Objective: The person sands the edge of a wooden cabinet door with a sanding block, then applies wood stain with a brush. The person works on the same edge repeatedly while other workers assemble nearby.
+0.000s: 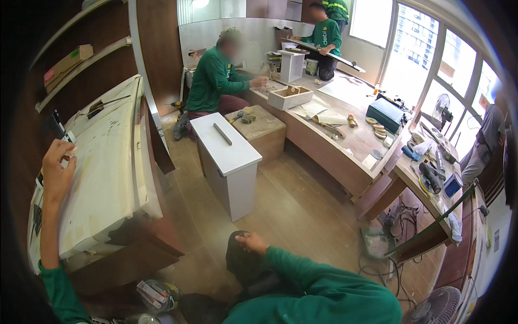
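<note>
My left hand [60, 167] is raised at the left, its fingers pinched on a small pale scrap [70, 152], over a cream-covered cabinet top [102, 178] with dark smudges. A dark slim tool [102, 107] lies toward its far end. My right hand [251, 241] rests at my dark-clad knee [237, 259], fingers curled; what they hold, if anything, is too small to tell. Ahead of it stands a white-topped cabinet [232, 156] with a grey bar [222, 134] on top.
Two co-workers [213, 83] [324, 40] work at a low wooden platform [318, 140]; another person [483, 135] stands far right. A tool-strewn table [402, 181] is at right. Cables [410, 227], a fan [437, 305] and a bucket [159, 302] are on the floor.
</note>
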Available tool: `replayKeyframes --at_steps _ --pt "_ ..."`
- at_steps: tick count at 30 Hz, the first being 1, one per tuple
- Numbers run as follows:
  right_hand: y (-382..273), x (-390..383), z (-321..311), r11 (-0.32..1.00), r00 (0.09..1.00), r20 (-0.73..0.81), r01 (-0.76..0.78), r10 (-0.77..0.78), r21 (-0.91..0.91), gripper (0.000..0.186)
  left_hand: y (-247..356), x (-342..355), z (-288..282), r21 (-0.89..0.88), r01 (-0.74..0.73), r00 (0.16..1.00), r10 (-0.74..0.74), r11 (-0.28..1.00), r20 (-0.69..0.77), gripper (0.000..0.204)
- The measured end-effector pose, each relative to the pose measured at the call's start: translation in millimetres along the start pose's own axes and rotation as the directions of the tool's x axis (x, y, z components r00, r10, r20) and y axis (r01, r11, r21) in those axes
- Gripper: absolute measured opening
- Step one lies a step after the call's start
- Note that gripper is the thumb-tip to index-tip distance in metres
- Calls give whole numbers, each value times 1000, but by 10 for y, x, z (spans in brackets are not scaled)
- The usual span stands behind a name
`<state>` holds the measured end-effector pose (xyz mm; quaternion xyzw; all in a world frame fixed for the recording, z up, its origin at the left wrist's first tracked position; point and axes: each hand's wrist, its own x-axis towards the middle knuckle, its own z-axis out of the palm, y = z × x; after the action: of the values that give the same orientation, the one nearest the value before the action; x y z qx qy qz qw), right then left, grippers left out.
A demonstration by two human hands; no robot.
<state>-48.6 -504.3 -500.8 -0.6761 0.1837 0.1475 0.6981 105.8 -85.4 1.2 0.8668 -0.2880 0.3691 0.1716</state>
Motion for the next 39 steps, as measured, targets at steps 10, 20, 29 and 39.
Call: replayKeyframes --at_steps 10,20,29,39 --pt "-674 -223 345 975 990 38 128 -137 180 29 31 39 16 22 25 1000 -25 999 6 24" --pt "-1137 -647 469 957 929 231 275 -290 96 36 -28 30 50 34 -19 1000 20 999 -10 24" --pt "-1053 -595 567 742 763 112 645 -636 -183 32 -22 31 43 27 -18 1000 18 999 -10 23" --pt "-1216 -806 459 811 895 393 -63 -211 581 43 -30 32 -1 26 87 996 -86 996 -9 24"
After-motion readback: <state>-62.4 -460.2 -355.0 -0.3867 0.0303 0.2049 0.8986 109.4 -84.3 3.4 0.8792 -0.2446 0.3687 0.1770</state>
